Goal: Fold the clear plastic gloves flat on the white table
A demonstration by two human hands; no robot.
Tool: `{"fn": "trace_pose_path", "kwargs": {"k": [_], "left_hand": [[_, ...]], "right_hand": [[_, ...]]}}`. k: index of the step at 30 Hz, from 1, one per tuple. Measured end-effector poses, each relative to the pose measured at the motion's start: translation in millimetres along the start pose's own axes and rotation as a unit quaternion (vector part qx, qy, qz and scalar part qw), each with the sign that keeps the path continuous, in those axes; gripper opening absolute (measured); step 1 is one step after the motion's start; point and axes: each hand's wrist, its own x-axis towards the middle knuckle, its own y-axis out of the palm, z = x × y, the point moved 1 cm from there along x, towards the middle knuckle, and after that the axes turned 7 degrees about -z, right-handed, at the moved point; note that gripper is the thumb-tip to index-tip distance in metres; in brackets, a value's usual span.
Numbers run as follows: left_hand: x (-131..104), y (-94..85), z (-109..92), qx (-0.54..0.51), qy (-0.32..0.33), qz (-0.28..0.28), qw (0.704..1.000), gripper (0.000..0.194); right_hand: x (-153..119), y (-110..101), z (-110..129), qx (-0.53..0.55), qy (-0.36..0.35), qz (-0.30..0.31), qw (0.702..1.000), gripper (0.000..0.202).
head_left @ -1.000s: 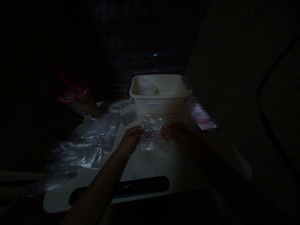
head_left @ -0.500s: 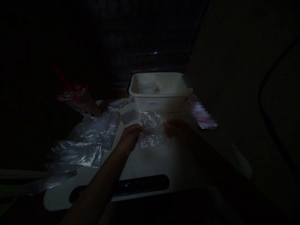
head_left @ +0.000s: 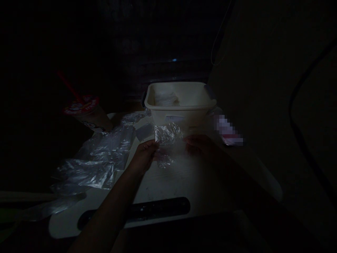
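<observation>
A clear plastic bag (head_left: 168,135) is stretched between my two hands, above the pale tabletop (head_left: 168,182). My left hand (head_left: 146,153) pinches its left edge between thumb and fingers. On the other side my right hand (head_left: 196,144) is closed at the bag's right edge; it is dark, and its fingers show only in part. The bag's upper part is crinkled and shiny. Just beyond it stands a cream plastic basin (head_left: 181,113) with some clear plastic lying inside.
Several clear plastic bags (head_left: 97,165) lie in a pile on the left. Behind them stands a drink cup (head_left: 96,117) with a red lid and straw. A blurred-out packet (head_left: 229,130) lies right of the basin. A dark slot (head_left: 160,208) runs near the table's front edge.
The plastic bag has changed shape slightly between my hands, its lower part now narrower and more crumpled. Both hands stay in nearly the same place.
</observation>
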Motion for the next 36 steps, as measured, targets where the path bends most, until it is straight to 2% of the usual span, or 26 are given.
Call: {"fn": "trace_pose_path", "kwargs": {"k": [6, 10, 14, 18, 20, 22, 24, 26, 28, 30, 33, 36], "left_hand": [[2, -2.4, 1, 0.021, 0.016, -0.010, 1.000, 0.009], [3, -4.3, 2, 0.049, 0.035, -0.022, 0.998, 0.008], [6, -7.5, 5, 0.101, 0.059, -0.031, 0.993, 0.008], [3, -12.6, 7, 0.167, 0.115, -0.074, 0.976, 0.010], [0, -12.8, 5, 0.241, 0.179, -0.098, 0.949, 0.013], [-3, -9.2, 3, 0.337, 0.254, -0.093, 0.902, 0.022], [-6, -2.8, 3, 0.437, 0.315, -0.049, 0.841, 0.031], [-8, 3.7, 5, 0.521, 0.351, 0.010, 0.778, 0.037], [-10, 7.7, 8, 0.591, 0.369, 0.048, 0.716, 0.040], [-12, 8.9, 11, 0.639, 0.373, 0.067, 0.669, 0.042], [-18, 7.7, 13, 0.688, 0.376, 0.079, 0.615, 0.043], [-26, 5.5, 15, 0.726, 0.373, 0.070, 0.573, 0.043]], "right_hand": [[1, -2, -2, 0.032, 0.001, 0.008, 0.999, 0.015], [3, -4, -2, 0.030, -0.014, -0.037, 0.999, 0.007], [5, -5, -2, 0.032, -0.008, -0.065, 0.997, 0.007], [4, -5, 3, 0.026, -0.010, -0.093, 0.995, 0.009], [4, -7, 5, -0.025, -0.032, -0.112, 0.993, 0.011], [4, -11, 6, -0.110, -0.073, -0.133, 0.982, 0.013], [5, -15, 6, -0.215, -0.135, -0.150, 0.956, 0.015], [6, -19, 5, -0.309, -0.183, -0.184, 0.915, 0.019], [5, -20, 4, -0.361, -0.195, -0.231, 0.882, 0.023], [3, -18, 2, -0.375, -0.200, -0.261, 0.867, 0.024], [-2, -11, 1, -0.391, -0.260, -0.255, 0.845, 0.025], [-7, -2, -1, -0.433, -0.331, -0.216, 0.810, 0.028]]}}
